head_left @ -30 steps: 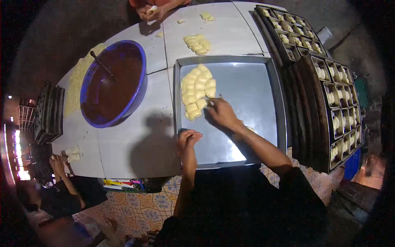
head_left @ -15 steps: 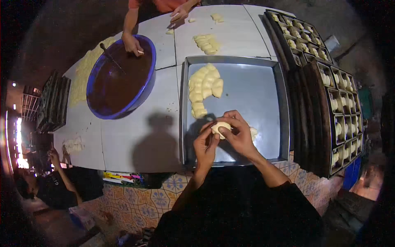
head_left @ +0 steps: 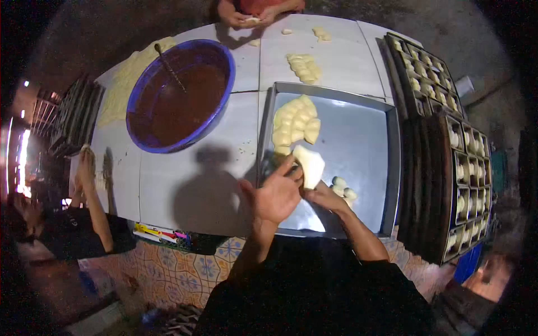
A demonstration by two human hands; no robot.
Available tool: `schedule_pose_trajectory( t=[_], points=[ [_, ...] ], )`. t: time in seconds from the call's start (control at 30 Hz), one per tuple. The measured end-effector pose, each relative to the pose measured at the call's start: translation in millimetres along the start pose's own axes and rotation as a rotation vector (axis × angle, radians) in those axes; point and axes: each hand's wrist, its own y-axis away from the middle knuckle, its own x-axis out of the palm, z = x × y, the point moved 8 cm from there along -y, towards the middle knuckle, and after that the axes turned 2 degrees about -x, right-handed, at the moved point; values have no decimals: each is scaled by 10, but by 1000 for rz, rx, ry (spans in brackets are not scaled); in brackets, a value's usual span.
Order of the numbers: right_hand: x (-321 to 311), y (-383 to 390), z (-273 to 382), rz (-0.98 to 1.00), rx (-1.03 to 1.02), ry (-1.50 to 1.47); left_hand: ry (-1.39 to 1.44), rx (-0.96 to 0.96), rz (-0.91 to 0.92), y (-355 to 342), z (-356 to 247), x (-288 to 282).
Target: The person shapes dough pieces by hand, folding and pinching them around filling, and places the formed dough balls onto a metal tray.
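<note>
My left hand (head_left: 276, 196) is open, palm up, thumb out and fingertips beside a flattened piece of pale dough (head_left: 308, 168). My right hand (head_left: 325, 196) grips that dough at its lower end. Both hands are over a large metal tray (head_left: 364, 145). A block of scored dough pieces (head_left: 294, 120) lies in the tray's upper left, and several small dough balls (head_left: 342, 187) sit right of my hands.
A purple tub (head_left: 179, 101) of brown filling with a utensil stands left. A dough sheet (head_left: 120, 98) lies beyond it. Stacked moulds (head_left: 465, 185) with dough line the right. Co-workers' hands (head_left: 249, 18) work at the far edge and on the left (head_left: 85, 173). More dough (head_left: 302, 67) lies above the tray.
My hands went from the dough block to pinching a piece together; now that piece is flattened and my left hand has opened out. The far co-worker's hand has left the tub.
</note>
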Motion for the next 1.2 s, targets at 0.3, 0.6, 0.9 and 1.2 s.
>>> schedule_pose_trajectory(
  t=[0.3, 0.6, 0.9, 1.2],
  points=[
    [-41, -155, 296, -260, -248, -21, -1495, 268, -929, -765, -2806, -379],
    [-153, -246, 241, -410, -193, -427, -913, 89, -281, -845, -1551, -170],
    [-254, 289, 573, -718, -356, 413, -767, 4, -557, -59, 6, -501],
    [-440, 877, 565, -720, -527, 160, -1423, 67, -275, 142, 371, -291]
  ],
)
